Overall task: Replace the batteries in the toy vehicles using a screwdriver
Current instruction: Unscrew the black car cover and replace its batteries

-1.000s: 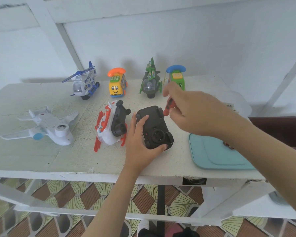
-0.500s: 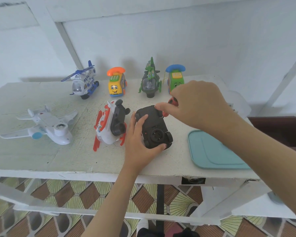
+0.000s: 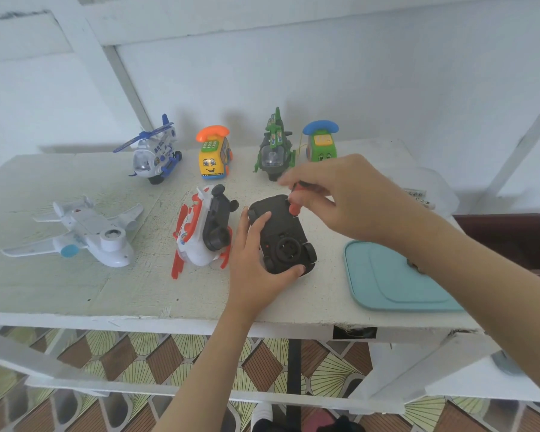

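Holding the black toy car (image 3: 281,232) belly-up in the middle of the frame, the left hand (image 3: 256,263) wraps round its near end so it cannot slide. The right hand (image 3: 349,198) pinches a red screwdriver (image 3: 293,209) and points it down at the car's far end, most likely at the battery lid's screw; the tip is hidden. The hands are close but not touching.

Left of the car, a red and white helicopter (image 3: 200,232) lies on its side and a white plane (image 3: 85,232) lies upside down, maybe waiting their turn. A teal tray (image 3: 387,282) at the right looks handy for small parts.

The table (image 3: 75,291) is rough and painted white. A white wall (image 3: 356,73) fills the top, and patterned floor tiles (image 3: 138,353) show below.
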`<action>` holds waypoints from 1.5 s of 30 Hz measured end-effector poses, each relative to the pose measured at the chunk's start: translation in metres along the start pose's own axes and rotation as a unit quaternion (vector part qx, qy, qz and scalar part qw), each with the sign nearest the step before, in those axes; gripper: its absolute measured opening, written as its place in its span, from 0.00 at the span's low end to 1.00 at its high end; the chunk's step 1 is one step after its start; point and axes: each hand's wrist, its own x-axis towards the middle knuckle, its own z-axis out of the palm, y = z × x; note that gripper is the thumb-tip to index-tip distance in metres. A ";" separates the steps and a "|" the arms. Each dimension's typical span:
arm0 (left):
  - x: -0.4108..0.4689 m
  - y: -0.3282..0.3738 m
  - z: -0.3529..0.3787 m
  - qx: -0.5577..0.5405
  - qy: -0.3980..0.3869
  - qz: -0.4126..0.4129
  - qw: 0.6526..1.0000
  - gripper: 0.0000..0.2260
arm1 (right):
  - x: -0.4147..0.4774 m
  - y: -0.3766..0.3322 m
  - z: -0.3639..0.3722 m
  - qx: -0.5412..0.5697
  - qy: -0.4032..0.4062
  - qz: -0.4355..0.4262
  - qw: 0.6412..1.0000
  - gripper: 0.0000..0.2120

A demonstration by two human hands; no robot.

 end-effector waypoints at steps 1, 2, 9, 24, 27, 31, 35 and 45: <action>0.000 0.000 0.000 -0.002 -0.001 -0.001 1.000 0.41 | 0.001 -0.002 0.000 -0.018 0.004 0.001 1.000 0.08; -0.001 0.001 0.000 -0.004 -0.002 -0.003 1.000 0.41 | 0.001 -0.004 0.000 -0.034 0.003 0.004 0.999 0.08; -0.001 0.002 0.000 0.003 0.000 0.004 1.000 0.41 | 0.006 -0.016 -0.009 -0.177 -0.011 0.082 0.981 0.16; -0.001 0.001 0.000 0.006 -0.003 0.001 1.000 0.41 | -0.038 0.014 -0.030 -0.043 -0.175 0.300 0.937 0.22; -0.002 0.003 0.000 0.008 -0.004 0.000 1.000 0.41 | -0.046 0.020 -0.034 0.069 -0.104 0.347 0.930 0.22; -0.002 0.003 0.000 0.016 -0.002 0.001 1.000 0.42 | -0.054 0.028 -0.019 0.067 -0.124 0.390 0.910 0.17; -0.001 0.002 0.003 0.043 0.000 0.002 0.999 0.50 | -0.059 0.040 0.013 0.012 -0.171 0.402 0.899 0.17; -0.001 0.002 0.007 0.083 -0.009 0.005 0.997 0.58 | -0.054 0.041 0.044 -0.068 -0.164 0.387 0.905 0.12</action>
